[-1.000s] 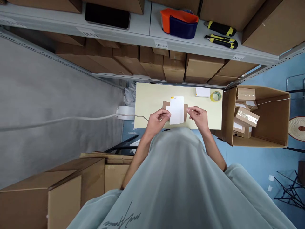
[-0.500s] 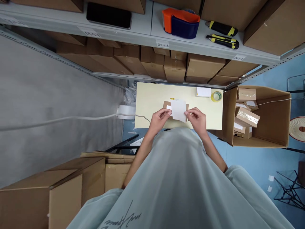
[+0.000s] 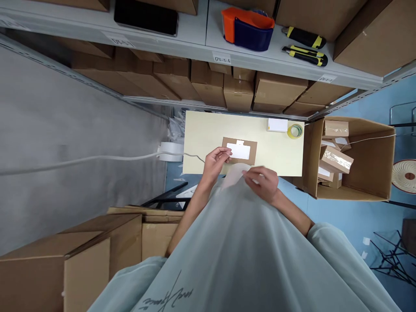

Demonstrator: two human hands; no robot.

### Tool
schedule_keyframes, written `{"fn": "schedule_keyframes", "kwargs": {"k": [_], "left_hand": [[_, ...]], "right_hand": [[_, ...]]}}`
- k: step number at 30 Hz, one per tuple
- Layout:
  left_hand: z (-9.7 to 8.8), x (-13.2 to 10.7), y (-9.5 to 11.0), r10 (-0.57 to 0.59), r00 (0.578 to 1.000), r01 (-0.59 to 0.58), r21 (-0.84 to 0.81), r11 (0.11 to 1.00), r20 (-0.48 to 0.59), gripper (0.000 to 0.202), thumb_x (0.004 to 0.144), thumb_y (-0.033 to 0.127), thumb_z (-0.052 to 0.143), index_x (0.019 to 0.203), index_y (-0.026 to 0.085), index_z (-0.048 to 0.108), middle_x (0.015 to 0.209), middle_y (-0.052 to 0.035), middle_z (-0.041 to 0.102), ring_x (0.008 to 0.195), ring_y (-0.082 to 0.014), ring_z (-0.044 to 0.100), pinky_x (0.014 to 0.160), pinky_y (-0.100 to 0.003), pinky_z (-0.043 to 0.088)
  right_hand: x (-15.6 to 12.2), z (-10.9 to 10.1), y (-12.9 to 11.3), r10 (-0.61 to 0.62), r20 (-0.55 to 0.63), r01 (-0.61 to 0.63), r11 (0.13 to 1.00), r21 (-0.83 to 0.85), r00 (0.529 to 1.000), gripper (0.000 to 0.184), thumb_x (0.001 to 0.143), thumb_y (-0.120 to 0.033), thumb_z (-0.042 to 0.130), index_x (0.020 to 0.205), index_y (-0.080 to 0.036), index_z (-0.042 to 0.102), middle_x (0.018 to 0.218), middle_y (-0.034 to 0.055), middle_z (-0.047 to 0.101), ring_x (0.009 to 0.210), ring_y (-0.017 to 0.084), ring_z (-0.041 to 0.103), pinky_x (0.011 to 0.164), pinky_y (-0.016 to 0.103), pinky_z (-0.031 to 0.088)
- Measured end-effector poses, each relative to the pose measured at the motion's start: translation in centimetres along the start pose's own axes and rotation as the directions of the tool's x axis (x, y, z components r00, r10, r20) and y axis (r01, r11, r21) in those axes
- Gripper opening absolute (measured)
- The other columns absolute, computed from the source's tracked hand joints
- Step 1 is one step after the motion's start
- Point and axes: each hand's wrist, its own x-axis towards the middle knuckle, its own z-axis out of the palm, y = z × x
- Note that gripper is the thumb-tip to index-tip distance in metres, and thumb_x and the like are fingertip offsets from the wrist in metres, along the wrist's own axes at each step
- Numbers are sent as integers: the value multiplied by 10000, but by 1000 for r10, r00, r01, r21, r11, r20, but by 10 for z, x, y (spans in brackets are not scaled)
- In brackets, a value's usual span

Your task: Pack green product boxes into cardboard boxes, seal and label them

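Observation:
A thin white paper sheet (image 3: 234, 175) hangs from the pinched fingers of my right hand (image 3: 262, 183), close to my shirt at the table's front edge. My left hand (image 3: 215, 162) is closed in a pinch at the left end of a white label (image 3: 238, 151). Whether anything is between those fingertips is too small to tell. That label lies on a flat brown cardboard box (image 3: 253, 148), with a small white tab at its upper edge. The box rests on the pale yellow table (image 3: 204, 130).
A white label stack (image 3: 277, 125) and a tape roll (image 3: 295, 131) lie at the table's back right. An open carton (image 3: 370, 160) of small parcels stands to the right. Cutters (image 3: 305, 56) and a phone (image 3: 146, 17) lie on the shelf above. A cable (image 3: 130, 158) crosses from the left.
My right hand has drawn the white sheet off the box, down toward my body, uncovering the label. The left hand has let go of the sheet and stays near the label's left end.

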Motion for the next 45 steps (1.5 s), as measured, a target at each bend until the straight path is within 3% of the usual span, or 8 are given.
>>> {"fn": "schedule_keyframes", "kwargs": {"k": [2,6,9,12,17,24,32,45], "left_hand": [[-3,2,-1,31,999,-31,14,999,-11,331,856,541,873,907,225,788,870,-46,768,791,-190,684,792,-347,574],[-13,24,-12,108,994,-105,200,974,-5,352,956,576,743,944,230,810,1015,-89,828,957,-256,753,891,-401,613],[-17,60,-27,179,983,-179,483,857,48,396,941,460,745,1254,227,813,1391,-140,799,1331,-352,718,1110,-498,590],[-12,99,-45,115,969,-240,711,661,220,661,873,375,825,1496,186,716,1671,-183,630,1660,-435,447,1351,-586,390],[0,133,-66,-119,932,-270,874,405,343,842,846,380,867,1631,215,609,1711,-192,585,1686,-456,394,1426,-652,137],[-5,121,-78,-268,948,-118,970,212,174,807,856,612,843,1525,193,673,1481,-237,668,1469,-462,540,1212,-534,450],[17,82,-101,-394,919,117,954,274,0,659,951,579,726,1480,194,651,1462,-248,671,1323,-435,704,1009,-485,580],[43,84,-112,-300,954,159,884,440,-22,604,987,498,682,1522,219,667,1454,-219,738,1310,-438,724,1016,-488,556]], "right_hand": [[13,-1,0,266,-105,-237,945,226,958,234,993,-516,836,885,-310,856,831,23,768,670,173,658,617,346,583],[39,-3,23,668,16,-531,576,622,744,339,794,-572,971,847,-271,826,761,-17,694,667,132,608,677,301,573],[45,-5,50,762,57,-555,416,720,645,426,656,-557,1039,823,-263,779,779,-26,692,735,135,632,745,290,586],[40,-7,71,829,91,-579,302,757,552,493,575,-542,1071,795,-271,723,801,-22,705,790,159,664,796,309,614],[23,-10,89,885,151,-577,151,803,441,577,472,-515,1114,774,-282,681,848,-18,736,911,201,712,878,359,640],[4,-9,101,860,158,-608,202,768,485,546,565,-600,1073,789,-285,687,881,-1,774,1005,243,758,983,425,636],[9,-6,110,804,83,-614,378,693,589,464,605,-608,1031,797,-267,781,833,-7,768,907,199,725,1028,379,606],[26,10,175,745,97,-634,484,604,660,414,561,-573,1018,766,-275,817,796,-20,791,927,201,697,1021,366,551]]}}
